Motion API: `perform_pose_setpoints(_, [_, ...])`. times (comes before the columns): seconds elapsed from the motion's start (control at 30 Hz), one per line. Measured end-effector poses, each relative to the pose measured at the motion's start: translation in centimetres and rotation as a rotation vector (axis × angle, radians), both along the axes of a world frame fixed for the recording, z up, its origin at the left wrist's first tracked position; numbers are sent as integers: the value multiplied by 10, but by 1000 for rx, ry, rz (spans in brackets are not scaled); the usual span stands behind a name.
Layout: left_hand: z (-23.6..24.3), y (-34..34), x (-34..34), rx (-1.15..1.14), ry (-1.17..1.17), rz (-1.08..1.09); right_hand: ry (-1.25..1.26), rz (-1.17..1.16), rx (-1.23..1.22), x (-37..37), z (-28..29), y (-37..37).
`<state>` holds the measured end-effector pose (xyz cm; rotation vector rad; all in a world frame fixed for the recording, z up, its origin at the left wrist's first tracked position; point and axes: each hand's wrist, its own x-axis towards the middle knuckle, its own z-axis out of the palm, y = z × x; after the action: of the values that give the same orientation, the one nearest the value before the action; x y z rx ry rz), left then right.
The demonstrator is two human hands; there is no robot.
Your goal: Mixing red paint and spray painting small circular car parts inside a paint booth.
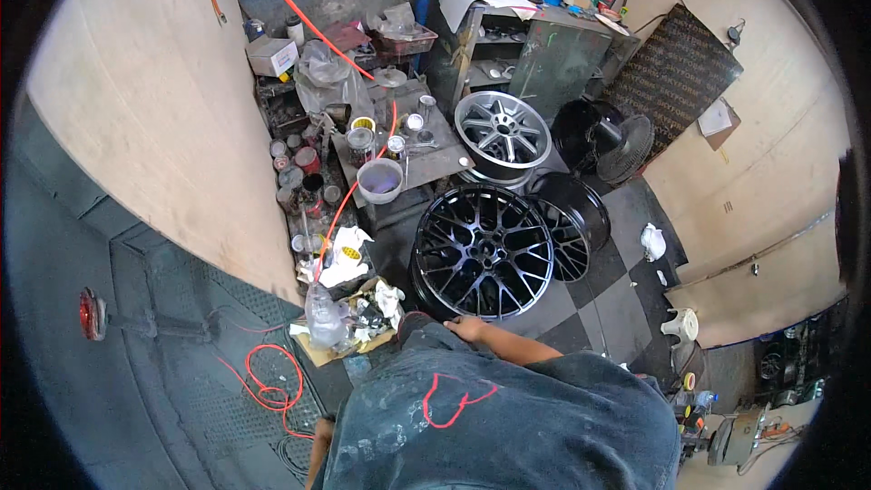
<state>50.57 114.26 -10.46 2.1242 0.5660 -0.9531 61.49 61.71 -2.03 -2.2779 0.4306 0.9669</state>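
The black wheel (pixel 487 250) sits face up, just past the dark shirt (pixel 535 417), w/ a grey wheel (pixel 504 127) behind it and a dark wheel (pixel 581 195) by its R side. A white tub (pixel 379 181) is off to the L. R hand (pixel 464 328) is near the wheel's close edge; can't tell if its fingers touch it or grip anything. L hand is out of sight, so can't tell what its fingers do. The wheel is prob. heavy and hard, w/ a shiny coat that looks slick and easy to scratch. Best hold: 2 hands, under the rim, opp. sides.
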Motion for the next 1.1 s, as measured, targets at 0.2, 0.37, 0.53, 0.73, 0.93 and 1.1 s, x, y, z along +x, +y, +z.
perform_pose_setpoints(0.2, [10, -7, 42, 17, -78, 87, 22, -5, 9, 36, -24, -4])
perform_pose_setpoints(0.37, [13, -32, 87, 7, -116, 87, -117, -58, 177, 107, -22, -18])
perform_pose_setpoints(0.53, [19, -84, 152, -41, -163, 56, -194, -462, 449, 222, -21, -46])
perform_pose_setpoints(0.73, [55, -143, 234, -90, -198, 21, -197, -639, 606, 349, -9, -82])
perform_pose_setpoints(0.93, [83, -156, 260, -81, -193, 19, -264, -50, 30, 399, -14, -104])
perform_pose_setpoints(1.1, [101, -151, 260, -82, -230, -28, -210, -20, 37, 364, -22, -101])
